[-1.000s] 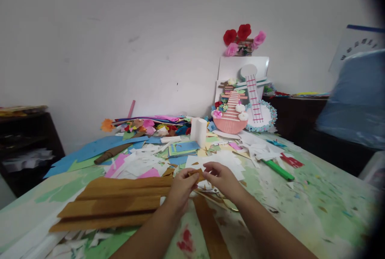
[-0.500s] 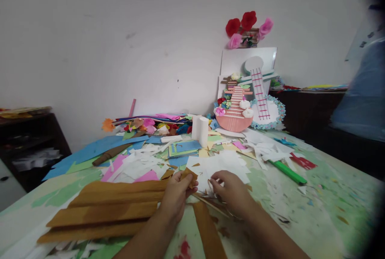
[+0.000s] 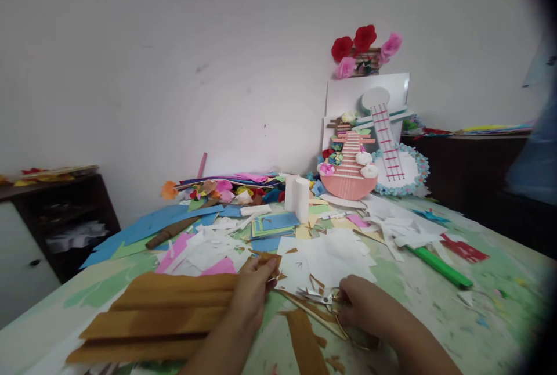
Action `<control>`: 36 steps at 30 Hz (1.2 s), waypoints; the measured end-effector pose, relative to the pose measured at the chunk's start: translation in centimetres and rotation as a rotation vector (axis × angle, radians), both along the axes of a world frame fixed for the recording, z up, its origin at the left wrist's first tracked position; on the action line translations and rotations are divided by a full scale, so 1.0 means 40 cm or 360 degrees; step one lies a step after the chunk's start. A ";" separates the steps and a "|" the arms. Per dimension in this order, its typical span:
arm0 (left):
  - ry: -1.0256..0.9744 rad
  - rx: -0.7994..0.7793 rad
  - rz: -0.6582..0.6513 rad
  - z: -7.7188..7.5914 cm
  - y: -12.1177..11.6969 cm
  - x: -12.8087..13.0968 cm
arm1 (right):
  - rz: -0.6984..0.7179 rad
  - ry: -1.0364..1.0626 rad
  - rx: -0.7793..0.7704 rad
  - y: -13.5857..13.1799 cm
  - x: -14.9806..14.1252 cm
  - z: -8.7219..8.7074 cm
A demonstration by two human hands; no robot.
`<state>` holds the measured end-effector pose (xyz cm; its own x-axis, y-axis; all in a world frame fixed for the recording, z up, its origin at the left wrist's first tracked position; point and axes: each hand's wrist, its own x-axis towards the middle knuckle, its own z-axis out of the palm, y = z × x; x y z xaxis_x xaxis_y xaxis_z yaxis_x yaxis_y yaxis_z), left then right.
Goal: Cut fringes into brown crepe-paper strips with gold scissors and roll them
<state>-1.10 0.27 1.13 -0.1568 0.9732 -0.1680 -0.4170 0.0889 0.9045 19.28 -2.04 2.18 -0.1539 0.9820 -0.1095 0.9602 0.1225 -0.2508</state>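
My left hand (image 3: 251, 288) pinches a small piece of brown crepe paper (image 3: 270, 259) at the near end of a wide sheet of brown crepe paper (image 3: 161, 311) that lies folded on the table. My right hand (image 3: 364, 309) rests lower on the table, its fingers curled around the handles of a pair of scissors (image 3: 319, 297) whose blades point left. A loose brown paper strip (image 3: 304, 343) lies between my forearms. White paper sheets (image 3: 331, 259) lie just beyond both hands.
Coloured paper scraps (image 3: 226, 224) cover the table, with a white roll (image 3: 297, 196), a green marker (image 3: 439, 266) and a brown stick (image 3: 174, 229). Paper craft models (image 3: 361, 160) and paper flowers (image 3: 363, 50) stand against the wall. Dark cabinets (image 3: 56, 218) flank the table.
My right hand let go of the small brown piece, dropped down to the right and closed on the scissors. My left hand kept hold of the piece. The view shifted left.
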 end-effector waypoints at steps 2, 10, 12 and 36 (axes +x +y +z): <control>-0.0031 0.0001 0.0015 0.000 0.003 -0.001 | 0.0051 -0.0023 0.0044 0.001 0.001 -0.008; -0.0180 0.0103 0.0191 0.003 0.017 -0.017 | -0.0006 0.0238 0.0240 0.005 -0.014 0.008; -0.0212 0.0125 0.0194 0.007 0.015 -0.019 | 0.0058 0.0538 0.0213 0.003 -0.027 0.019; 0.0089 0.0281 -0.0151 0.017 -0.046 0.030 | 0.0394 0.1092 0.0117 -0.047 -0.112 -0.019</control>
<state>0.10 -1.57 1.80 -0.0673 0.9976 0.0132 -0.3629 -0.0368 0.9311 14.81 -3.90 1.42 -0.3825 0.9107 0.1560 0.5321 0.3551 -0.7686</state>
